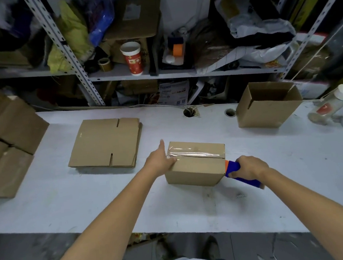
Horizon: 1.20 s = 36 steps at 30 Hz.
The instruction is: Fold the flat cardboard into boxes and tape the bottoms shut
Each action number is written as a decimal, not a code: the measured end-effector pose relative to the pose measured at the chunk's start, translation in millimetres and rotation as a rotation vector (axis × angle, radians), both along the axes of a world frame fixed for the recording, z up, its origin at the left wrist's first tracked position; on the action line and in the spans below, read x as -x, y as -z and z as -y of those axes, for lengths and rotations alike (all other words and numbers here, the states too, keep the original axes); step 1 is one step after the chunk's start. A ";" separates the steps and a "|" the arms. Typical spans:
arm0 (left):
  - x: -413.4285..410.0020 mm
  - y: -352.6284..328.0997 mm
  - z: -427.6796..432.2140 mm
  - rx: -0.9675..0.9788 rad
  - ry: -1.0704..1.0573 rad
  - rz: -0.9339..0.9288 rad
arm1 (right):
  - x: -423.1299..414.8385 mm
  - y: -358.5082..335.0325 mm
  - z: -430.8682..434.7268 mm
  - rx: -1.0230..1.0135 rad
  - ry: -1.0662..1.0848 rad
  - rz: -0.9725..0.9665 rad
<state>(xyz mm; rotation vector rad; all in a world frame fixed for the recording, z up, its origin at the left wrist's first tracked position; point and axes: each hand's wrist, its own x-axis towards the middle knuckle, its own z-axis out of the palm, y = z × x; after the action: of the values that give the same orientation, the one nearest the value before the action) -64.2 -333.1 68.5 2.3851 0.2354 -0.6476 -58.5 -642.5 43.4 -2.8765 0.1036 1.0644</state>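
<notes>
- White counter (89,197): carries all the cardboard.
- Brown boxes (5,141): grouped at the left edge.
- Flat cardboard stack (104,143): left of centre, slotted, unfolded.
- Open box (265,112): far right, upright, mouth upward, inside in shadow.
- Taped box (194,169): centre, closed side up, clear tape along the seam.
- Left hand (158,161): fingers straight, thumb pressing the tape at the box's left end.
- Right hand (249,167): clenched round a blue-and-orange tape dispenser (233,167) at the box's right end.
- Red paper cup (132,58): on the shelf, print illegible.
</notes>
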 end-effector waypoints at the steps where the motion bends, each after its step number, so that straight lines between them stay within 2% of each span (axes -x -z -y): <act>1: -8.7 -7.1 1.8 -0.102 0.092 0.006 | -1.0 -3.3 3.4 -0.005 0.014 0.002; 5: -51.9 -27.7 25.6 -0.298 0.487 0.135 | -0.8 -12.8 14.8 -0.016 0.072 0.039; 7: -64.7 -29.7 41.5 -0.302 0.627 0.077 | 2.0 -12.8 18.0 -0.028 0.097 0.051; 10: -69.6 -23.5 51.1 -0.274 0.657 -0.053 | 8.1 -7.4 19.4 -0.053 0.126 0.054; 15: -56.2 -24.0 29.0 -0.272 0.467 -0.093 | 10.4 -9.8 22.8 -0.124 0.169 0.101; 20: -17.1 -29.5 -1.2 0.106 0.096 -0.302 | -2.2 -28.9 22.0 -0.196 0.181 0.165; 24: 13.7 -32.5 -6.9 0.325 -0.071 -0.301 | -10.9 -52.7 3.0 -0.305 0.160 0.233; 28: 30.5 -27.9 1.3 0.422 -0.164 -0.267 | -14.0 -71.9 -22.7 -0.452 0.115 0.273; 32: 37.8 -25.1 9.5 0.371 -0.158 -0.263 | -11.5 -87.3 -46.9 -0.584 0.040 0.266; 34: 36.7 -24.2 12.1 0.159 -0.031 -0.120 | -8.7 -92.2 -56.3 -0.616 -0.002 0.257; 36: 33.0 -23.8 11.3 0.001 -0.018 0.124 | -5.7 -93.9 -63.7 -0.621 -0.043 0.255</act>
<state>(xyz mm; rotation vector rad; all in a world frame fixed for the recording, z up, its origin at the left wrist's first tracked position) -97.2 -344.4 92.3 2.4087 0.2028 -0.4887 -52.8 -578.8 137.3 -2.4146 -0.2576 0.5825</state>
